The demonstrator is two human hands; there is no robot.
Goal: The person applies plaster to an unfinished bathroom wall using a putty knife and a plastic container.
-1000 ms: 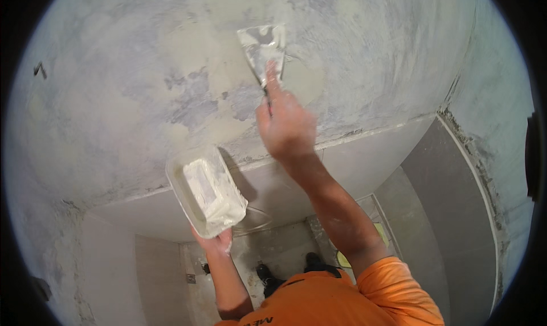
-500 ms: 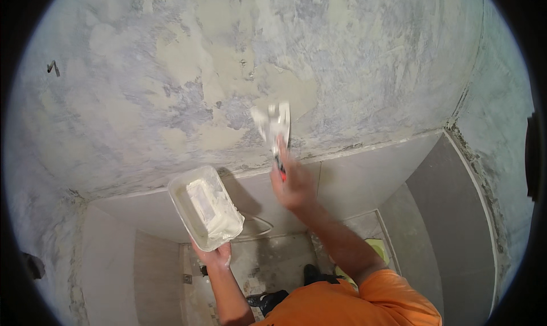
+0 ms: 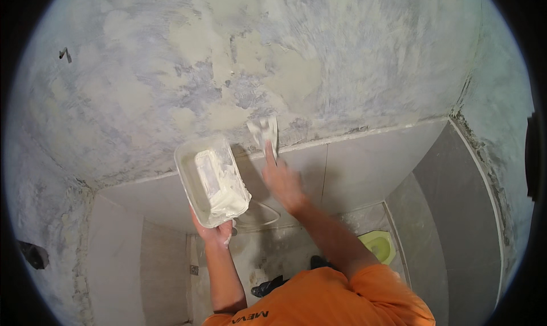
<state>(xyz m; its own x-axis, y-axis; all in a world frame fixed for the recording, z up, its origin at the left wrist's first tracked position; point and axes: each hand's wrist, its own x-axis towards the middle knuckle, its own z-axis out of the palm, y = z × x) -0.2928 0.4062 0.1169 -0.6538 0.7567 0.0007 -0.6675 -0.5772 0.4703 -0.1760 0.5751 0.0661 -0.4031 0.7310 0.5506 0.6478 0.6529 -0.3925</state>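
My left hand (image 3: pixel 216 230) supports a white rectangular plastic tub (image 3: pixel 188 178) from below, its fingers partly hidden under it. Cream-coloured putty (image 3: pixel 231 196) clings inside the tub and over its near right corner. In my right hand (image 3: pixel 284 183) is a putty knife (image 3: pixel 264 131), with the forefinger stretched along it toward the blade. Pale putty coats the blade, which is at the lower part of the patchy plastered wall (image 3: pixel 364 58), just above the tile edge. The knife's handle is mostly hidden in my fist. Fresh-looking cream patches (image 3: pixel 293 78) lie on the wall above the blade.
Grey tiles (image 3: pixel 364 161) cover the lower wall below a rough ledge. A yellow-green squat toilet (image 3: pixel 378 246) is set in the floor at right. Dark shoes (image 3: pixel 269 286) and a small floor drain (image 3: pixel 194 270) show below. A wire stub (image 3: pixel 65 55) sticks out at upper left.
My right hand has brought the putty knife left and slightly down along the wall. The tub in my left hand sits higher and a little further right.
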